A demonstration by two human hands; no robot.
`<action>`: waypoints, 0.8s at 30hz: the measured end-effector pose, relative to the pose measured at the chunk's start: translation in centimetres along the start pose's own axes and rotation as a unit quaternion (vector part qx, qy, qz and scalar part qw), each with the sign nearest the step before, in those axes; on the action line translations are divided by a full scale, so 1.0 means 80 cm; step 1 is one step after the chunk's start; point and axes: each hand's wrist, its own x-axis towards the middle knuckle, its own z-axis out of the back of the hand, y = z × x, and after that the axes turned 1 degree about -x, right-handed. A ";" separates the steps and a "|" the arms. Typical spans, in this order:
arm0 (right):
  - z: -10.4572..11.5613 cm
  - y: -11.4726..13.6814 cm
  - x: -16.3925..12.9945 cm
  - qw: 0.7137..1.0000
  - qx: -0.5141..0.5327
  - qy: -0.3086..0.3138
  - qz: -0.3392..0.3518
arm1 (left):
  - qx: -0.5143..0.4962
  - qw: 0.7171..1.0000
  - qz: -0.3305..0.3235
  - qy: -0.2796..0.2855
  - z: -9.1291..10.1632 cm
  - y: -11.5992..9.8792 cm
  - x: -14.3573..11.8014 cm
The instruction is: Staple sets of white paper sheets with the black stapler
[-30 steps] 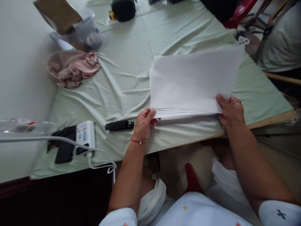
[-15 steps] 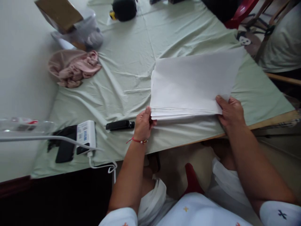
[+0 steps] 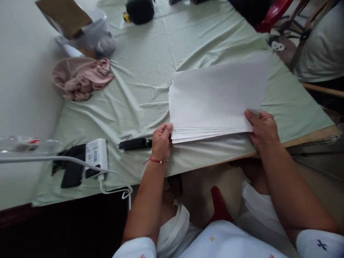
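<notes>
Left hand (image 3: 162, 138), right hand (image 3: 262, 127) gripping paper stack (image 3: 215, 98), wrinkled green tablecloth (image 3: 145, 79), white wall (image 3: 24, 82)

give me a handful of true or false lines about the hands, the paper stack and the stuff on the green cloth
1. Both hands grip the near edge of the paper stack: true, the left hand at its near left corner, the right hand at its near right corner.
2. The black stapler lies on top of the paper: false, it lies on the green cloth, left of the left hand.
3. A pink cloth is bunched up near the wall: true.
4. The left wrist is bare: false, it wears a red string bracelet.
5. A white cable hangs over the table's near edge: true.
</notes>
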 end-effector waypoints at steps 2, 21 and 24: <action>0.000 0.001 0.000 1.000 0.008 -0.001 0.000 | -0.017 1.000 0.013 0.001 -0.002 0.001 0.001; 0.011 -0.006 0.000 0.999 -0.002 0.028 0.031 | -0.023 1.000 0.001 -0.013 0.003 0.000 0.006; 0.014 -0.013 0.008 0.995 0.011 0.033 0.091 | -0.034 0.999 0.027 0.029 0.002 -0.006 0.008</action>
